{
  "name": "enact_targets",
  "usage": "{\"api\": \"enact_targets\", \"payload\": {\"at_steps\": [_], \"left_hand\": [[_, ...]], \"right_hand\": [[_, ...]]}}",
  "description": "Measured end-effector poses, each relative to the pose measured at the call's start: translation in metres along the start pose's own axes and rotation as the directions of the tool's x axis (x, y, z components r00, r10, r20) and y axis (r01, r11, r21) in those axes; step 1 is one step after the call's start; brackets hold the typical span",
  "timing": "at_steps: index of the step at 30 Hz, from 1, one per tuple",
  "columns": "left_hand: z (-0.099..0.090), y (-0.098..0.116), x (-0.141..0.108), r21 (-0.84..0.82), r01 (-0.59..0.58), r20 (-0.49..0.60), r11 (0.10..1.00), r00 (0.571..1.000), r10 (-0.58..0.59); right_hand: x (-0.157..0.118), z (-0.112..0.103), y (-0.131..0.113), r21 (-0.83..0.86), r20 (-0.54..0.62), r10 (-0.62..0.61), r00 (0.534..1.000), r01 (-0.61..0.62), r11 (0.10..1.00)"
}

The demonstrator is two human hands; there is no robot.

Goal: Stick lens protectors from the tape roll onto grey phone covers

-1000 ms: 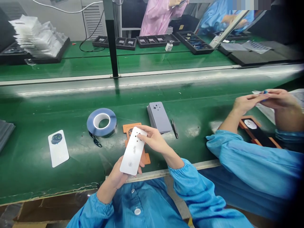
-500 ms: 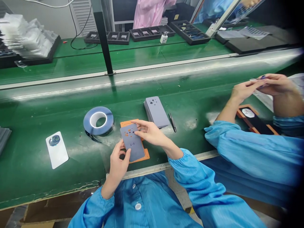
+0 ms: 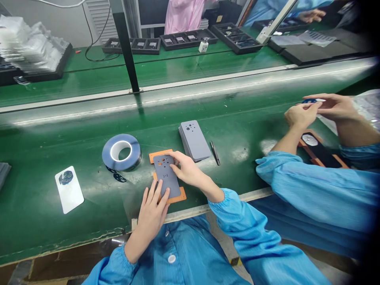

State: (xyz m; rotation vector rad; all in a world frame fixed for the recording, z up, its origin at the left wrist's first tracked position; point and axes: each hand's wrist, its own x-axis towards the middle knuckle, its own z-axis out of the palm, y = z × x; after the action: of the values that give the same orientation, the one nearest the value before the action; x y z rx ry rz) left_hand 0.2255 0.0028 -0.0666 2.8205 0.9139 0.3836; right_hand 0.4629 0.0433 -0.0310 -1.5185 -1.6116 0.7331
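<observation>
A grey phone back panel with camera holes and the marking "2-1" lies in an orange fixture in front of me. My left hand is open, its fingers stretched out over the panel's lower left part. Thumb and fingers of my right hand are closed around the panel's upper right corner. Behind it stands a stack of similar grey panels, with black tweezers beside it. To the left are a roll of blue film tape and a small black camera-shaped piece at its loose end.
A white phone back panel lies at left, and grey panels sit at the table's left edge. On my right, a co-worker's hands hold a small dark piece above another orange fixture. Black trays line the far bench.
The grey panel has gone from tilted in both hands to lying down in the orange fixture. My left hand has changed from gripping its edge to stretched fingers on top.
</observation>
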Motion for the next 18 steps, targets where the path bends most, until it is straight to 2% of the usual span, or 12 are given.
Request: {"api": "enact_targets", "payload": {"at_steps": [5,8,12,15,18], "left_hand": [[0.001,-0.002,0.001,-0.003,-0.01,0.011,1.0,1.0,0.01],[0.001,-0.001,0.0,-0.009,-0.008,0.009,1.0,1.0,0.008],[0.002,-0.001,0.001,-0.032,-0.008,0.003,0.999,1.0,0.008],[0.002,-0.002,0.002,-0.047,-0.01,0.011,0.999,1.0,0.01],[-0.001,-0.001,0.003,-0.062,-0.009,0.011,0.998,1.0,0.01]], "right_hand": [[-0.004,0.012,0.005,-0.385,-0.028,-0.044,0.999,0.03,0.922],[-0.018,0.022,-0.002,-0.528,0.055,-0.029,0.998,0.054,0.848],[-0.041,0.036,-0.013,-0.578,0.211,-0.046,0.976,0.163,0.799],[-0.042,0.044,-0.014,-0.606,0.171,-0.021,0.985,0.121,0.786],[-0.027,0.05,-0.013,-0.614,0.106,-0.007,0.994,0.071,0.786]]}}
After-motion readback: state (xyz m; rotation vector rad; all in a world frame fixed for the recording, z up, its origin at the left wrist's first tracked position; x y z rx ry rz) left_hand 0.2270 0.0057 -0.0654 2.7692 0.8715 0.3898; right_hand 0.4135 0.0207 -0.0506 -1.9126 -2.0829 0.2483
